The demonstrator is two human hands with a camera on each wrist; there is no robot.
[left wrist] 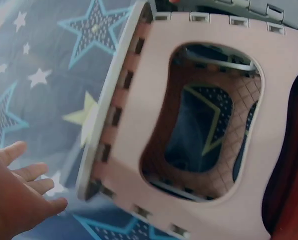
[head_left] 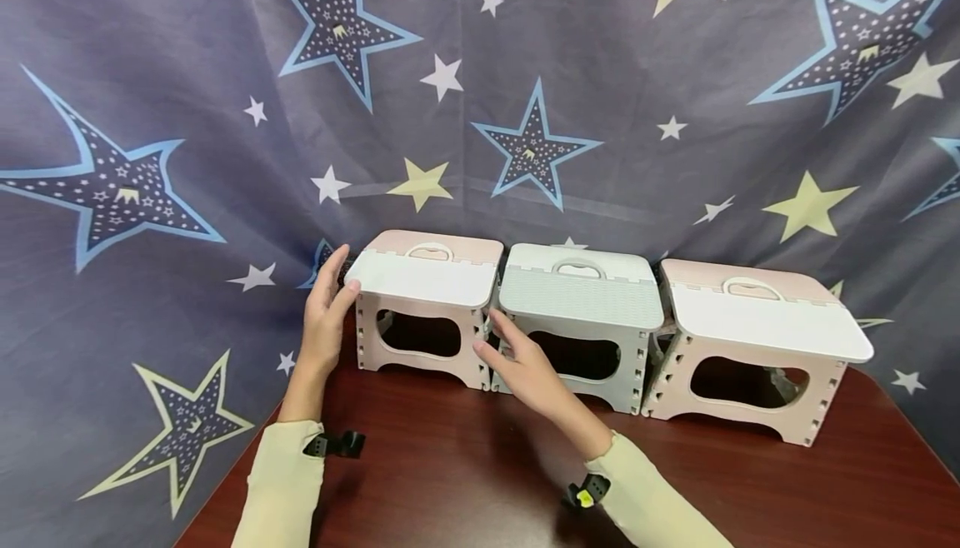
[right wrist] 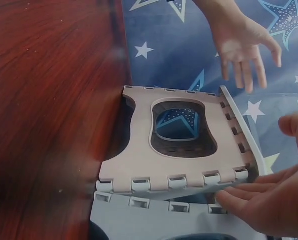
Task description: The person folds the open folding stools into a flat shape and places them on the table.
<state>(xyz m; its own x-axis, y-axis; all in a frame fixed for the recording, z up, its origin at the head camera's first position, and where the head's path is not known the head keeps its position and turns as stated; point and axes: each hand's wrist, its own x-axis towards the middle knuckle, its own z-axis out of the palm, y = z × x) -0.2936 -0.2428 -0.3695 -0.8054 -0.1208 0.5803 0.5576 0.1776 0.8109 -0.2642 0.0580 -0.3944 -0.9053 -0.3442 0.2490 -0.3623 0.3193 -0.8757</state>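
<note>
Left hand point(head_left: 324, 327) and right hand point(head_left: 528, 366), both spread wide, flank an upright pink-and-white plastic folding stool point(head_left: 423, 280) on a dark-red wooden surface point(head_left: 427, 465).

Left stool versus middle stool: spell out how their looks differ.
The left stool has a pink frame; the middle stool has a grey one. The left stool's top is white in front and pink behind; the middle stool's is grey in front and whitish behind. Both stand upright on the table.

Leftmost pink-and-white folding stool point(head_left: 427, 280): unfolded, upright on the table point(head_left: 427, 481), looped handle point(head_left: 431, 246) on its top. Grey folding stool point(head_left: 581, 300): likewise unfolded and upright, just beside it.
</note>
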